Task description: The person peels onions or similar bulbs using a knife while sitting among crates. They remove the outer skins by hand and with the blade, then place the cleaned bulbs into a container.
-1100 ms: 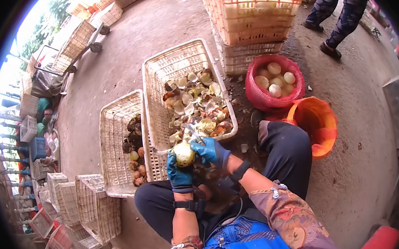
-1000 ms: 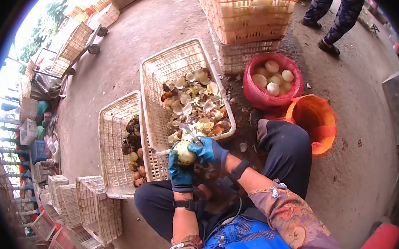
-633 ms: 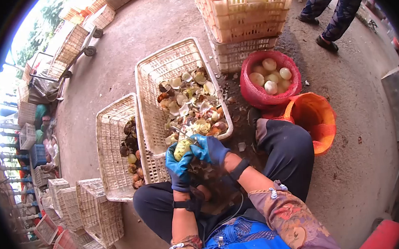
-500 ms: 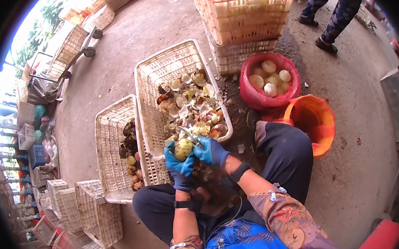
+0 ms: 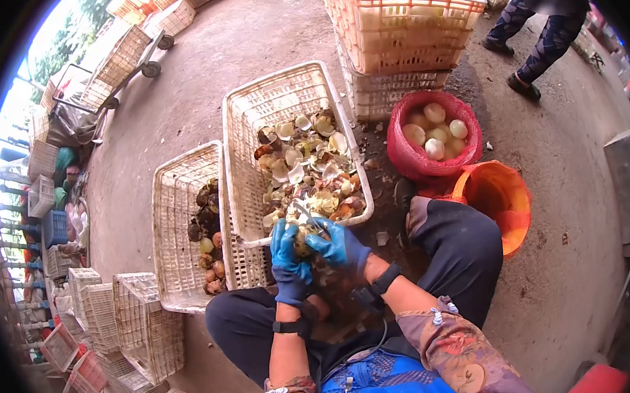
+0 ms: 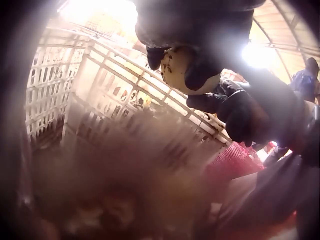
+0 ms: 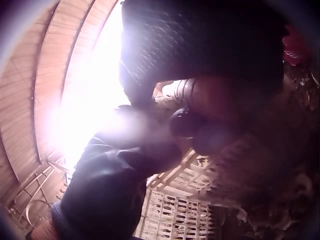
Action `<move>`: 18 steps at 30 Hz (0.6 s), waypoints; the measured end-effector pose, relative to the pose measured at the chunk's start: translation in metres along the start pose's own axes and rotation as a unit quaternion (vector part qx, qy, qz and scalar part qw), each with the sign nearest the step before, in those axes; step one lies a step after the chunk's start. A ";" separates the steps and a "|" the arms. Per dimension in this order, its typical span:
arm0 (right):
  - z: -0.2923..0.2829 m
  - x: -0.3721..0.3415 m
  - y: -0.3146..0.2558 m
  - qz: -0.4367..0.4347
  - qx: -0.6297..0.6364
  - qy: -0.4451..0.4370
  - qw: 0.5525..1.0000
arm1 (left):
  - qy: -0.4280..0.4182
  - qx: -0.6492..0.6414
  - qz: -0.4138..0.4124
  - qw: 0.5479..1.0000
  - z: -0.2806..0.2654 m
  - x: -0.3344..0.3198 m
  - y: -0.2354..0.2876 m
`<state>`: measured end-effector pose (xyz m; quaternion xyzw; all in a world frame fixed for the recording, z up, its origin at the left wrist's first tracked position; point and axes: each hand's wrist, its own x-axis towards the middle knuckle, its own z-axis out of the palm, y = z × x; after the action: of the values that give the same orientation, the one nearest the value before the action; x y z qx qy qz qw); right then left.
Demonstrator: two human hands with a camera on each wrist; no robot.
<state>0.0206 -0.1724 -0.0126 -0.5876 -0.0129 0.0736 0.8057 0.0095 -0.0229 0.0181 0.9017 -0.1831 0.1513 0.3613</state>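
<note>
Look, a person sits low on the ground with both hands in blue gloves, busy with a pale, round onion (image 6: 175,75). The onion is right between the two hands, just by the near edge of a big white crate (image 5: 251,113). The left hand (image 5: 289,260) has its fingers curled round the onion and holds it tight. The right hand (image 5: 340,246) grips a small knife (image 5: 304,212), and its thin grey blade pokes out toward the far side, close to the onion. Dark spots show on the onion's skin. Lots of peels (image 5: 295,174) lie in a messy heap inside the big crate. Just to the left, a lower crate (image 5: 174,221) has some brown onions (image 5: 212,268) at its near right side, with dark scraps beyond them. On the right sits a pinkish-red mesh bag (image 5: 403,157), opened wide, with shiny white onions (image 5: 435,133) in it. Just nearer than that stands an orange bag (image 5: 518,230) with its mouth open. Far off, tall crates (image 5: 398,33) are stacked up, and someone in patterned trousers (image 5: 556,41) stands to their right.
</note>
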 end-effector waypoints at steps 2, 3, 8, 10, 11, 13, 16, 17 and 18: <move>-0.005 -0.006 -0.012 0.133 0.096 -0.045 0.985 | 0.030 -0.091 -0.069 0.993 0.006 -0.005 0.004; -0.002 -0.007 -0.012 0.147 0.107 -0.036 0.983 | 0.047 -0.115 -0.086 0.989 0.006 -0.003 0.006; 0.022 -0.013 -0.003 0.084 0.162 0.051 0.982 | 0.105 -0.478 -0.304 0.817 0.001 0.002 0.041; 0.025 -0.017 -0.007 0.030 0.091 0.067 0.993 | 0.116 -0.410 -0.312 0.849 0.001 0.006 0.045; 0.029 -0.020 -0.009 0.003 0.039 0.077 0.996 | 0.129 -0.328 -0.285 0.891 0.006 0.004 0.036; 0.038 -0.025 -0.007 -0.018 -0.051 0.085 0.995 | 0.162 -0.217 -0.222 0.937 0.019 0.008 0.018; 0.031 -0.033 -0.019 0.047 -0.216 0.055 0.974 | 0.220 -0.210 -0.217 0.927 0.027 0.008 -0.003; 0.027 -0.033 -0.027 0.056 -0.244 0.062 0.966 | 0.253 -0.221 -0.217 0.917 0.032 0.008 -0.009; 0.023 -0.031 -0.036 0.065 -0.270 0.069 0.958 | 0.250 -0.216 -0.209 0.921 0.033 0.007 -0.012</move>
<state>-0.0093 -0.1653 0.0307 -0.7867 0.0616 0.0786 0.6092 0.0252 -0.0399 -0.0092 0.7525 0.0771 0.2495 0.6046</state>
